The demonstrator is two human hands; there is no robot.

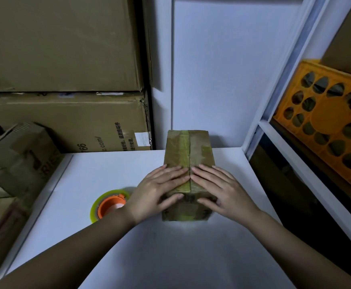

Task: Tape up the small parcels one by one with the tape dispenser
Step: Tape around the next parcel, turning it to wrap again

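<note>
A small brown cardboard parcel (189, 151) stands on the white table (128, 247), its top flaps closed with a seam down the middle and old tape along it. My left hand (160, 188) lies flat on the left flap near the front edge, thumb down the parcel's front face. My right hand (220, 188) lies flat on the right flap, thumb also on the front face. The fingertips of both hands meet at the seam. A yellow-green tape roll on an orange dispenser core (107, 204) lies on the table left of the parcel, partly behind my left wrist.
Large cardboard boxes (66, 122) are stacked at the back left, with a smaller box (18, 155) beside the table's left edge. An orange plastic crate (328, 122) sits on a white shelf at the right. A white wall panel stands behind the parcel.
</note>
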